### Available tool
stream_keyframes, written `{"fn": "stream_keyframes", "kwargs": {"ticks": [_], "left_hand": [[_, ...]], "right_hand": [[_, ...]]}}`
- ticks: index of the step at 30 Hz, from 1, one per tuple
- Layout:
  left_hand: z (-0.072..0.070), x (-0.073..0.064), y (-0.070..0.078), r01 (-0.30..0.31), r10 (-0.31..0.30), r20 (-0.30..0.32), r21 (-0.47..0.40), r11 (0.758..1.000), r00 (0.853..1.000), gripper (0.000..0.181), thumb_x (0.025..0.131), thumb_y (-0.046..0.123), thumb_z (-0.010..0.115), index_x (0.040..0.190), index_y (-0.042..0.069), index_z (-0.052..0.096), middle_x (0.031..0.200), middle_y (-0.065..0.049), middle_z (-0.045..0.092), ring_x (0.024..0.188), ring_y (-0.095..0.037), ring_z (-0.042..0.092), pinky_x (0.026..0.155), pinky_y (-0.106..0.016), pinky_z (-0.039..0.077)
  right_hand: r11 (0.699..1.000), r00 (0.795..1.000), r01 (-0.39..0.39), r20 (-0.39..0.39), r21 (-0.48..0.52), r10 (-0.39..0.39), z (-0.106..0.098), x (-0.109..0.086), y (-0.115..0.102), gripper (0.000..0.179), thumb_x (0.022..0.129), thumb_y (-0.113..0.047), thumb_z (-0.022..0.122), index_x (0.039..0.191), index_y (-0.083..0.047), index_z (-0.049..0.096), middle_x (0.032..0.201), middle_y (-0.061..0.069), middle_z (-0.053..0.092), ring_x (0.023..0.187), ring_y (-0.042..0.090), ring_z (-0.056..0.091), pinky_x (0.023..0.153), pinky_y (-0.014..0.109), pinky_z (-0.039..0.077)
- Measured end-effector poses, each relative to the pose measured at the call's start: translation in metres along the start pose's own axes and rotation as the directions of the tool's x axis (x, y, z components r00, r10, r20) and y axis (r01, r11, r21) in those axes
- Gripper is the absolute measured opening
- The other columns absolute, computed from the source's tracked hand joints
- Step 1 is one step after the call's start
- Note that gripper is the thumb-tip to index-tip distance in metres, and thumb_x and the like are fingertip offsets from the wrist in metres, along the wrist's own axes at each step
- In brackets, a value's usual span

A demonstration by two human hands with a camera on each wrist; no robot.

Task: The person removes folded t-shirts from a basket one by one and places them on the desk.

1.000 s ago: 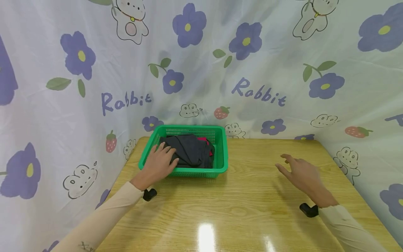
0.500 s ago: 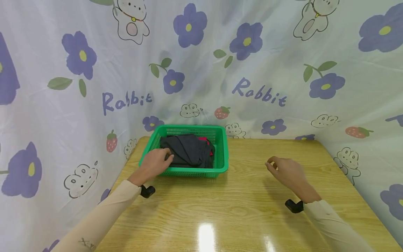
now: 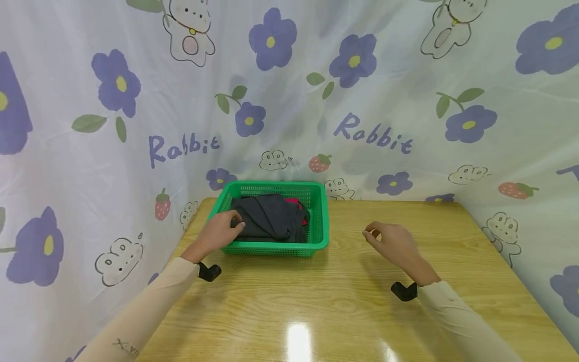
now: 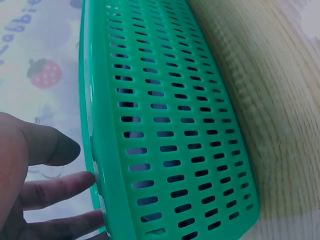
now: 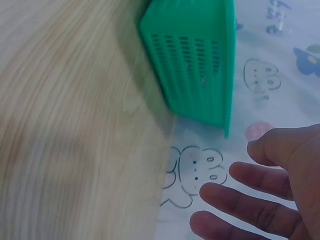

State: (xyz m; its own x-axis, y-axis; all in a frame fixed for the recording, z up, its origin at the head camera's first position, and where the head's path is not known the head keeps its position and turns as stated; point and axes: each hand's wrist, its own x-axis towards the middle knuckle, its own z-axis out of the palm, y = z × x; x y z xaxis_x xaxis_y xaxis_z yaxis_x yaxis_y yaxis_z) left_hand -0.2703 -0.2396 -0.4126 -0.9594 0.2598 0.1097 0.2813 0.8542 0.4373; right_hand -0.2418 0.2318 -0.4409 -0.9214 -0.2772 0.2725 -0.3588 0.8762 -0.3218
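Note:
A green plastic basket (image 3: 320, 236) stands at the back left of the table. Inside it lies a dark grey folded cloth (image 3: 267, 216), and a bit of red cloth (image 3: 294, 201) shows at its right. My left hand (image 3: 214, 233) is over the basket's left front corner with loosely bent fingers; nothing shows in its grasp. In the left wrist view its fingertips reach the rim (image 4: 100, 125), and whether they touch it is unclear. To the basket's right, my right hand (image 3: 394, 245) hovers above the table, fingers relaxed, thumb and fingertips apart, holding nothing.
The wooden table (image 3: 280, 296) has a glossy top that reflects light near the front. A printed curtain (image 3: 289, 120) hangs close behind it and along both sides. A black wrist device (image 3: 404, 291) sits under each wrist.
My left hand has drawn back slightly off the grey cloth, its fingers bending more. My right hand has moved left towards the basket. Basket and cloths stay in place.

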Motion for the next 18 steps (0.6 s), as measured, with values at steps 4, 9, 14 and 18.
{"fn": "stream_keyframes", "kwargs": {"ticks": [4,9,14,18], "left_hand": [[0.000,0.002,-0.006,0.020,-0.019,0.019,-0.034,0.999,1.000,0.028,0.105,0.022,0.061,0.121,0.000,0.066,0.079,-0.005,0.067,0.063,-0.018,0.059,0.067,-0.043,0.049],[0.002,0.007,-0.016,0.051,-0.049,0.033,-0.038,0.998,0.998,0.031,0.106,0.025,0.060,0.125,0.001,0.065,0.098,-0.013,0.072,0.089,-0.030,0.067,0.079,-0.051,0.054],[0.002,0.011,-0.019,0.082,-0.078,0.056,-0.081,0.993,0.995,0.036,0.106,0.026,0.059,0.129,-0.001,0.062,0.124,-0.022,0.066,0.116,-0.043,0.060,0.089,-0.057,0.052],[0.000,0.013,-0.018,0.101,-0.092,0.081,-0.113,0.988,0.992,0.038,0.106,0.027,0.059,0.131,-0.001,0.061,0.129,-0.025,0.062,0.121,-0.045,0.057,0.090,-0.058,0.051]], "right_hand": [[0.999,1.000,0.000,0.004,0.032,0.000,0.002,0.006,-0.009,0.024,0.102,-0.036,0.065,0.108,-0.015,0.076,0.090,0.000,0.075,0.041,0.009,0.041,0.041,0.028,0.033],[0.998,1.000,0.007,-0.008,0.070,-0.006,0.003,0.016,-0.024,0.023,0.102,-0.035,0.066,0.108,-0.015,0.076,0.090,0.000,0.075,0.049,0.006,0.049,0.045,0.029,0.039],[0.994,1.000,0.020,-0.024,0.107,-0.017,0.003,0.024,-0.035,0.023,0.102,-0.035,0.066,0.108,-0.016,0.076,0.091,0.000,0.075,0.052,0.006,0.052,0.046,0.030,0.041],[0.991,0.999,0.031,-0.040,0.133,-0.025,0.006,0.030,-0.042,0.022,0.102,-0.035,0.067,0.109,-0.016,0.077,0.091,0.000,0.076,0.055,0.005,0.056,0.050,0.029,0.045]]}}
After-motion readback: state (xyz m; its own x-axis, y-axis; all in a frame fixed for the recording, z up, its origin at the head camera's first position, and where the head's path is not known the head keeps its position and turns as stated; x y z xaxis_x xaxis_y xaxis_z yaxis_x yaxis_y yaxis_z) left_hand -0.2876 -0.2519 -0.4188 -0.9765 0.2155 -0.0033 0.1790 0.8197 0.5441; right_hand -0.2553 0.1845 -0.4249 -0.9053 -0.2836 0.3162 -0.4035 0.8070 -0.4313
